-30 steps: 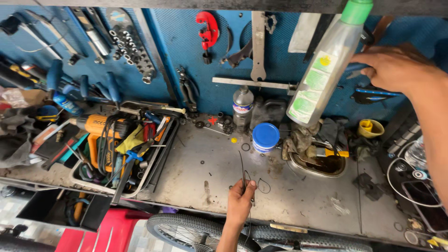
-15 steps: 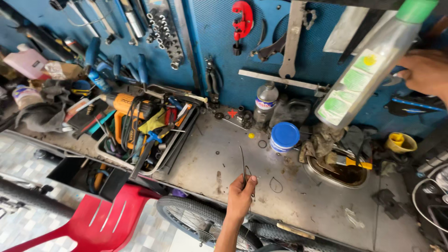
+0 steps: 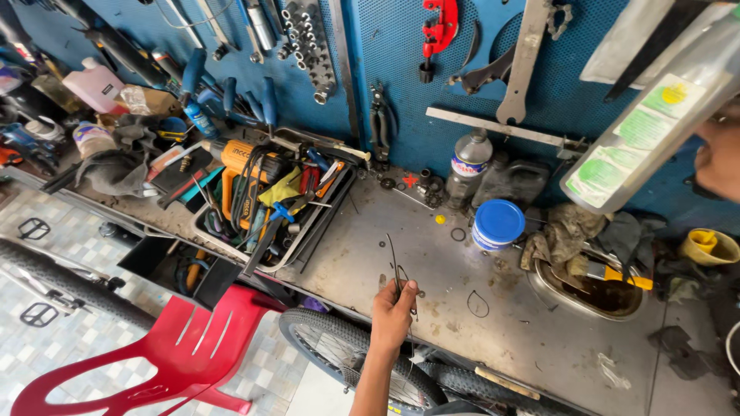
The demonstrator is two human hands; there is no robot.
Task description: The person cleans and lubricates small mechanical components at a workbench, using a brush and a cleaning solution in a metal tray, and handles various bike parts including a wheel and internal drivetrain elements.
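- One head view covers a metal counter [image 3: 509, 339] set against a blue pegboard wall [image 3: 401, 69] hung with tools.
- Containers, left to right: an open tool tray [image 3: 304, 231] holds an orange power drill [image 3: 231, 158] with a coiled black cord, plus pliers, screwdrivers and other hand tools piled loosely.
- A clear plastic bottle [image 3: 466, 169] stands upright at the back of the counter; its contents cannot be told.
- A dark jerrycan [image 3: 512, 181] stands just beside that bottle, on its right.
- A round tub with a blue lid [image 3: 498, 225] stands in front of the jerrycan, lid on.
- A metal basin [image 3: 590, 289] sunk at the right holds dark rags and oddments; a yellow cup [image 3: 708, 246] stands further right.
- A pink jug [image 3: 92, 86] stands on the far left, well apart from the hands.
- Left hand [image 3: 393, 312]: grip pressed together, thumb and fingers pinching thin black cable ties [image 3: 395, 266]. The ties rise from the fingertips and point toward the wall, above the counter's front edge.
- Right hand [image 3: 721, 158]: seen only at the frame's right edge, closed on a translucent squeeze bottle [image 3: 655, 127] with green labels, held tilted high above the counter, well apart from the ties.
- Below the counter edge: a bicycle tyre [image 3: 339, 347] and a red plastic chair [image 3: 177, 358].
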